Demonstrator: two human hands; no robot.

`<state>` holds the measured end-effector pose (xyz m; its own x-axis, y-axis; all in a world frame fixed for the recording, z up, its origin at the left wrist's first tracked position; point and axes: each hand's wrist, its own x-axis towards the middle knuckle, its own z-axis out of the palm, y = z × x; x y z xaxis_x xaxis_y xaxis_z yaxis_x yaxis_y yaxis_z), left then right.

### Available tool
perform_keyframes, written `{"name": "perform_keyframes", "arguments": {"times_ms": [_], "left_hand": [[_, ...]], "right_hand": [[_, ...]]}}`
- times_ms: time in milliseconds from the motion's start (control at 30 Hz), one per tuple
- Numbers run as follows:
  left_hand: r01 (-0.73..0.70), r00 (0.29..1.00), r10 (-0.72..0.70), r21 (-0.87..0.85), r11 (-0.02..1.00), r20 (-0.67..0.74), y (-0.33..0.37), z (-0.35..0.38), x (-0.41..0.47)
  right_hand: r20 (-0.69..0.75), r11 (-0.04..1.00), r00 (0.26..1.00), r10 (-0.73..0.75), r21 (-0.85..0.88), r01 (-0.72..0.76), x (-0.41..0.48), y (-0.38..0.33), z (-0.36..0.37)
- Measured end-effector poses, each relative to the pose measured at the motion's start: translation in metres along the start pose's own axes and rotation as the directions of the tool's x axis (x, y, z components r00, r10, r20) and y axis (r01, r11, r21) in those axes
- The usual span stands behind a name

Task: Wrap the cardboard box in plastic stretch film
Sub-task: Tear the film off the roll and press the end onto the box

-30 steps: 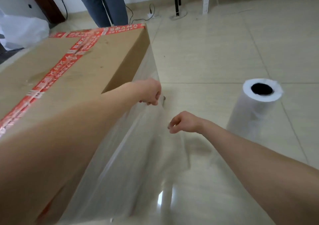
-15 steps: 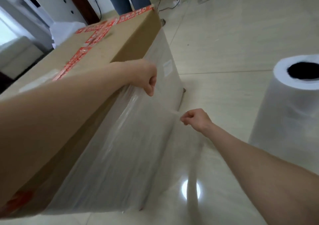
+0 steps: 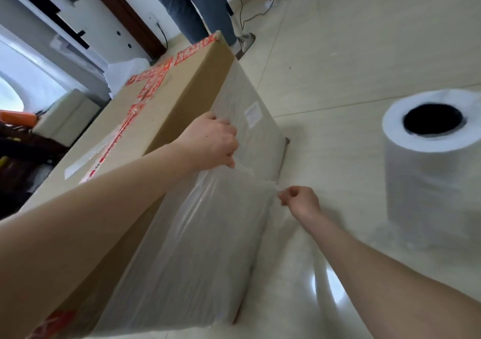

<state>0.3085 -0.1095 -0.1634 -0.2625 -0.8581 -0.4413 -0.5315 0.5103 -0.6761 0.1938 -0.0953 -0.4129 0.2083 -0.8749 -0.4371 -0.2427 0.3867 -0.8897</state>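
I see the box (image 3: 177, 99) on the floor (image 3: 338, 65), its long side face turned toward me and covered by film (image 3: 208, 234). My left grip (image 3: 210, 143) sits at the box's upper edge, about halfway along that face. Its fingers are curled down and closed on the film's top margin, right against the cardboard. My right grip (image 3: 299, 199) is lower and to the right, clear of the box and near its lower edge, closed in a pinch on a thin bunched strand of film. That strand runs taut from one grip to the other, so the film lies between them and below the left one. The roll (image 3: 429, 182) stands upright on the floor, well to the right of both grips. Red tape (image 3: 145, 89) crosses the box top, and a white label (image 3: 253, 113) shows through the film. A person's legs (image 3: 187, 8) stand beyond the far end of the box.
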Motion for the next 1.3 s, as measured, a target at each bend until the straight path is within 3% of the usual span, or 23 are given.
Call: {"name": "perform_keyframes", "arguments": {"times_ms": [100, 267, 400, 533, 833, 1067, 1133, 1200, 1267, 1300], "left_hand": [[0.023, 0.995, -0.01, 0.133, 0.991, -0.098, -0.002, -0.001, -0.006], [0.088, 0.996, -0.088, -0.032, 0.996, 0.006, -0.019, -0.004, -0.022], [0.051, 0.999, -0.051, 0.038, 0.998, -0.01, -0.027, -0.003, -0.024], [0.002, 0.999, 0.003, 0.112, 0.994, -0.046, -0.026, -0.003, -0.02], [-0.013, 0.998, 0.02, -0.146, 0.989, 0.052, -0.024, -0.002, -0.004], [-0.06, 0.998, 0.059, 0.015, 0.998, 0.024, -0.03, 0.004, -0.005], [-0.033, 0.999, 0.034, -0.027, 0.999, 0.034, -0.031, 0.005, -0.007], [-0.009, 0.999, 0.012, -0.06, 0.998, 0.048, -0.033, 0.005, -0.006], [-0.001, 0.999, 0.004, -0.073, 0.997, 0.046, -0.033, 0.004, -0.006], [0.0, 0.999, 0.003, -0.067, 0.998, 0.043, -0.032, 0.003, -0.006]], "right_hand": [[-0.006, 1.0, 1.0, -0.015, -0.013, 0.015, -0.002, 0.0, 0.004], [-0.03, 0.998, 0.999, -0.019, -0.057, 0.017, -0.004, -0.008, -0.003], [-0.083, 0.996, 0.997, -0.002, -0.085, -0.005, -0.002, -0.009, -0.005], [-0.103, 1.0, 0.994, 0.031, 0.001, -0.031, 0.001, -0.013, -0.006], [-0.196, 0.996, 0.977, 0.088, -0.014, -0.093, 0.009, -0.012, -0.017], [-0.206, 0.991, 0.977, 0.054, -0.108, -0.078, 0.011, -0.009, -0.013], [-0.301, 0.994, 0.953, -0.023, -0.106, -0.01, 0.01, -0.019, -0.014], [-0.37, 0.985, 0.915, -0.16, -0.002, 0.171, 0.005, -0.046, -0.009], [-0.294, 0.918, 0.906, -0.305, 0.163, 0.362, -0.006, -0.081, 0.0], [-0.187, 0.885, 0.911, -0.369, 0.23, 0.406, -0.013, -0.098, 0.005]]}}
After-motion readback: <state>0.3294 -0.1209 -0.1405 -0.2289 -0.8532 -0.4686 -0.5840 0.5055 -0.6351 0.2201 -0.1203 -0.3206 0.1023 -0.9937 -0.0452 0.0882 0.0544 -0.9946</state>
